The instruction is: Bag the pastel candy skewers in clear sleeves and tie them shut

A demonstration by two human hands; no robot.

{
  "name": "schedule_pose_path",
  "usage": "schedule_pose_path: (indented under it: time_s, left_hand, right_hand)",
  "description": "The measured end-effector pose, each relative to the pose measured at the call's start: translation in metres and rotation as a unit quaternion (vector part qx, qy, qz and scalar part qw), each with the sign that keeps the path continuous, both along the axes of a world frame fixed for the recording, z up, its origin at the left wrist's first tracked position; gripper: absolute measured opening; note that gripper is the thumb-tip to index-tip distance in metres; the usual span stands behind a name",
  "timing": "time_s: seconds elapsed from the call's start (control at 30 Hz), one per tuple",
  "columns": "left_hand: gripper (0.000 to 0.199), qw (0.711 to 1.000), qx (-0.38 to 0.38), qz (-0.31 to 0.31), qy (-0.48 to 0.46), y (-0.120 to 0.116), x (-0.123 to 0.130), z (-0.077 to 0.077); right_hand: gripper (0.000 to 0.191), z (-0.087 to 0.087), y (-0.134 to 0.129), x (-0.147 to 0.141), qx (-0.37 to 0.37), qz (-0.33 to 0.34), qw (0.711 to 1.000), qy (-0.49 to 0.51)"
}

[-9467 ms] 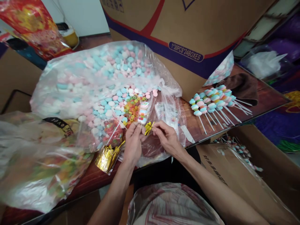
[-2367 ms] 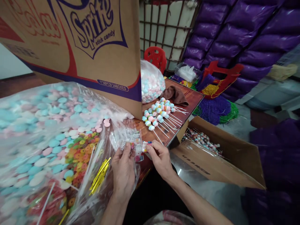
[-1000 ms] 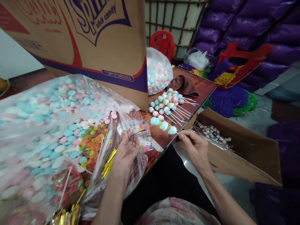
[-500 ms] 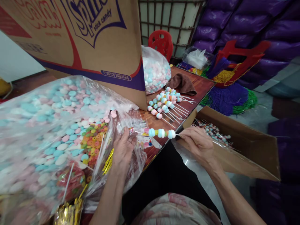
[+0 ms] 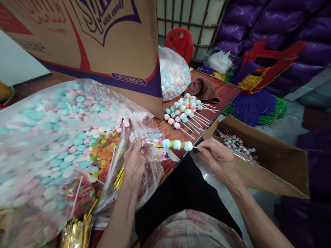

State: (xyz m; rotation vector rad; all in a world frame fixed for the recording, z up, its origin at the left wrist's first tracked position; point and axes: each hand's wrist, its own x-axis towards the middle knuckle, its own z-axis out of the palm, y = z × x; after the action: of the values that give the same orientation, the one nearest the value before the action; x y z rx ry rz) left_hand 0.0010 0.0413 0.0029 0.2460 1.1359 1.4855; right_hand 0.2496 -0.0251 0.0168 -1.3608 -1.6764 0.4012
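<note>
A candy skewer [image 5: 177, 144] with blue, white and yellow-green pieces lies level between my hands, above the table's front edge. My right hand [image 5: 216, 155] pinches the bare white stick at its right end. At the other end, my left hand [image 5: 136, 156] has its fingers closed on a clear printed wrapper [image 5: 152, 142], and the skewer's left part is inside it. Behind them, several finished-looking candy skewers [image 5: 181, 112] lie piled on the table [image 5: 222, 86]. Left of my left hand are orange and green candy rings [image 5: 104, 151] and gold twist ties [image 5: 119, 177].
A large plastic bag of pastel candies [image 5: 64, 113] covers the left. Behind it stands a tall cardboard box [image 5: 108, 62]. An open carton [image 5: 279, 172] with skewers is at the right. A brown cloth [image 5: 204, 90] and another candy bag [image 5: 174, 75] lie farther back.
The skewer's left part sits slightly deeper in the wrapper, and my right hand has shifted a little left. The camera view has also moved slightly.
</note>
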Motion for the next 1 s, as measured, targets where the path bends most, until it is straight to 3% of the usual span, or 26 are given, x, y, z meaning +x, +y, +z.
schedule_pose_path:
  time_s: [0.33,0.5,0.8,1.0]
  left_hand:
    - [0.015,0.996,-0.086,-0.020,-0.012,0.001,0.002,0.005]
    - [0.022,0.989,-0.139,-0.041,-0.028,0.004,0.001,0.008]
    - [0.016,0.993,-0.111,-0.030,-0.040,-0.001,0.002,0.001]
    - [0.021,0.999,-0.025,0.004,-0.030,-0.007,0.007,-0.006]
  right_hand:
    - [0.013,-0.003,0.001,0.000,0.020,0.002,1.000,-0.011]
    - [0.010,-0.006,0.000,0.002,0.027,0.002,1.000,0.010]
    - [0.010,-0.003,-0.004,-0.005,0.056,-0.016,0.998,-0.029]
    - [0.012,-0.003,-0.008,-0.011,0.091,-0.006,0.995,-0.051]
